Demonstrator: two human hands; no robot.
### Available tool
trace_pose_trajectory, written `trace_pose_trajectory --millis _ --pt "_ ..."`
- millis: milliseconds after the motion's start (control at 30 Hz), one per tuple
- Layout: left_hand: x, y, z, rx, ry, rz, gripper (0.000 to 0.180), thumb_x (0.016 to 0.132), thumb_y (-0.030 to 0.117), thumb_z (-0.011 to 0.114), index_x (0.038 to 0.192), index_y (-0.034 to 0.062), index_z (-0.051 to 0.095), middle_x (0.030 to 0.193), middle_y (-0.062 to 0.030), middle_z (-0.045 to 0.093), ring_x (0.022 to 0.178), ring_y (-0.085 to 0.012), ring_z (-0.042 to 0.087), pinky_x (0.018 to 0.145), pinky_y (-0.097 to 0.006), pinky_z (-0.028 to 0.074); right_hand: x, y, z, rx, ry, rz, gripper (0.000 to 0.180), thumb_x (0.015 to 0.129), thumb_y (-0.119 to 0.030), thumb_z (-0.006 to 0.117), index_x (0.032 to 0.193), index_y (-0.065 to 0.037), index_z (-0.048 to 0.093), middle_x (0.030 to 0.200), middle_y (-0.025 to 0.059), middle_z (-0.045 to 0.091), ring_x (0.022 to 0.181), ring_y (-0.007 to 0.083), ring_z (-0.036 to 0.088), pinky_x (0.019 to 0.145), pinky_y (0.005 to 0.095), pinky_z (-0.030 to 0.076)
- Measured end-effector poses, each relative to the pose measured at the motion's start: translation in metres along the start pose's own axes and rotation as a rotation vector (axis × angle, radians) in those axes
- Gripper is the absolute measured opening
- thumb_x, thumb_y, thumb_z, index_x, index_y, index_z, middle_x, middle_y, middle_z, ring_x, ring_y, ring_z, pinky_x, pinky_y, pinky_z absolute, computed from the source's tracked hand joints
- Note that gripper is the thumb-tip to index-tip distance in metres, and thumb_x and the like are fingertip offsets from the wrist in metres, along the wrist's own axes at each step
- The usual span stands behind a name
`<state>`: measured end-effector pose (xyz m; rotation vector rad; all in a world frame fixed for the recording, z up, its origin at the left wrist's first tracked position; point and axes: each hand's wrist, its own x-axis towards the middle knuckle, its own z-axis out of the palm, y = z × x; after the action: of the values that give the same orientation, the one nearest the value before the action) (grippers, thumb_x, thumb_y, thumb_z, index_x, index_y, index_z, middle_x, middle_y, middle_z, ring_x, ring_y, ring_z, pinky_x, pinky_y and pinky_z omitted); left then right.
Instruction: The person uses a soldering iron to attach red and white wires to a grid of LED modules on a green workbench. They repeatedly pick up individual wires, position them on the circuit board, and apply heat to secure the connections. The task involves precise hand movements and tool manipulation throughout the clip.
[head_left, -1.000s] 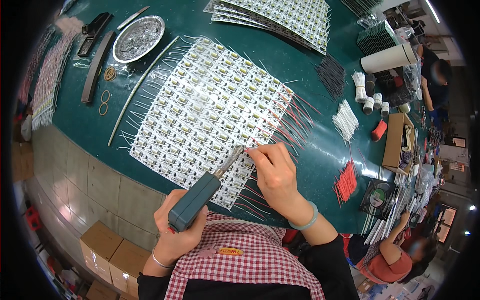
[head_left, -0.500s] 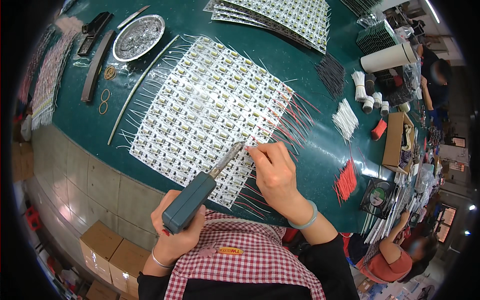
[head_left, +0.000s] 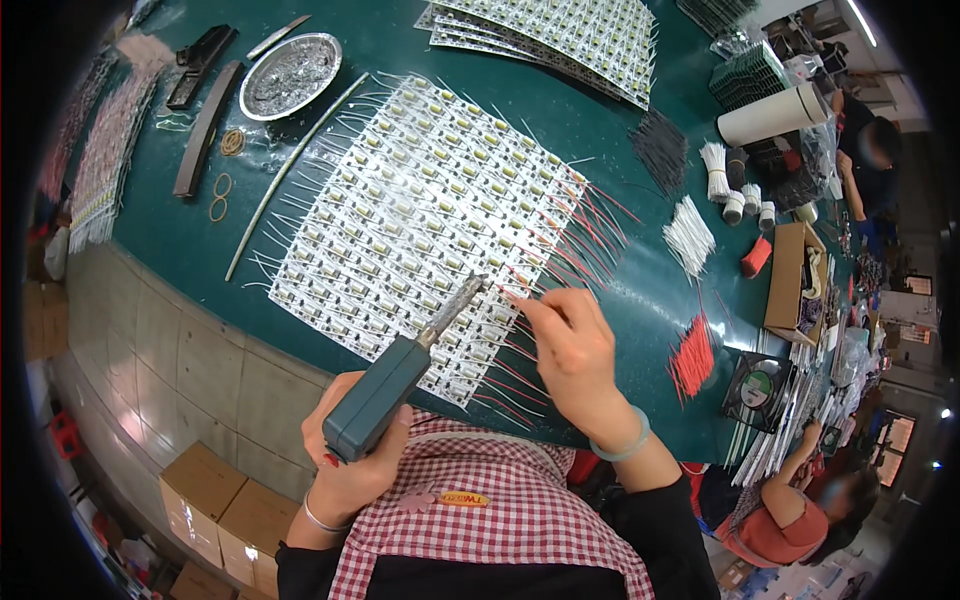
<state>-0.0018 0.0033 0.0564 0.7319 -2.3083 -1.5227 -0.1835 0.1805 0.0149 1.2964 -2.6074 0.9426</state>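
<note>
My left hand (head_left: 345,440) is wrapped round the dark green handle of a soldering iron (head_left: 378,398). Its metal tip rests on or just above the right part of a white circuit board panel (head_left: 400,190); which of the two I cannot tell. Rows of small yellowish components cover the panel, with white wires along its left side and red and white ones along its right. Just right of the tip, my right hand (head_left: 578,350) pinches a thin red wire (head_left: 512,297), whose far end lies by the iron's tip.
Stacked panels (head_left: 560,45) lie at the back. A metal bowl (head_left: 290,78) stands back left, beside a long pale rod (head_left: 290,180). To the right are bundles of black wires (head_left: 660,150), white wires (head_left: 689,238) and red wires (head_left: 691,357), plus a cardboard box (head_left: 795,280). Co-workers sit at right.
My right hand has shifted a little to the right, its fingers farther from the iron's tip. The iron has stayed almost in place, and the panel appears slightly farther right in view.
</note>
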Motion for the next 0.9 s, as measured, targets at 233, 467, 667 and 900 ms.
trace_pose_trajectory --millis 233,467,667,900 --pt "-0.008 -0.007 -0.008 -0.047 0.005 -0.114 0.026 0.078 -0.005 0.074 0.103 -0.0068 0.069 0.102 -0.0144 0.068 0.083 -0.0184 0.066 0.070 -0.029 0.053 -0.017 -0.022 -0.058 -0.028 0.128 0.145 0.029 0.069 0.012 0.072 0.095 0.000 0.072 0.085 0.0104 0.061 0.072 0.0266 0.058 0.061 0.0356 0.048" --pt "-0.011 -0.010 -0.010 -0.033 -0.011 -0.011 0.028 0.079 -0.005 0.074 0.107 -0.0076 0.068 0.103 -0.0160 0.068 0.085 -0.0202 0.067 0.072 -0.030 0.053 -0.001 -0.026 -0.003 0.063 0.141 -0.052 0.032 0.070 0.012 0.069 0.099 -0.002 0.072 0.087 0.0088 0.059 0.079 0.0257 0.057 0.063 0.0353 0.049" --pt "-0.015 -0.012 -0.009 -0.028 -0.006 0.023 0.025 0.079 -0.005 0.075 0.102 -0.0069 0.068 0.101 -0.0164 0.068 0.084 -0.0221 0.067 0.072 -0.032 0.054 -0.005 -0.016 0.027 0.089 0.106 -0.021 0.028 0.074 0.008 0.067 0.100 -0.003 0.071 0.090 0.0091 0.059 0.081 0.0256 0.057 0.066 0.0345 0.050" --pt "-0.012 -0.014 -0.007 -0.033 -0.060 0.003 0.026 0.079 0.000 0.076 0.104 -0.0049 0.068 0.094 -0.0097 0.069 0.080 -0.0142 0.065 0.072 -0.028 0.052 -0.006 -0.016 0.029 0.081 0.090 0.003 0.029 0.074 0.009 0.067 0.100 -0.002 0.070 0.089 0.0096 0.058 0.080 0.0258 0.057 0.067 0.0350 0.051"
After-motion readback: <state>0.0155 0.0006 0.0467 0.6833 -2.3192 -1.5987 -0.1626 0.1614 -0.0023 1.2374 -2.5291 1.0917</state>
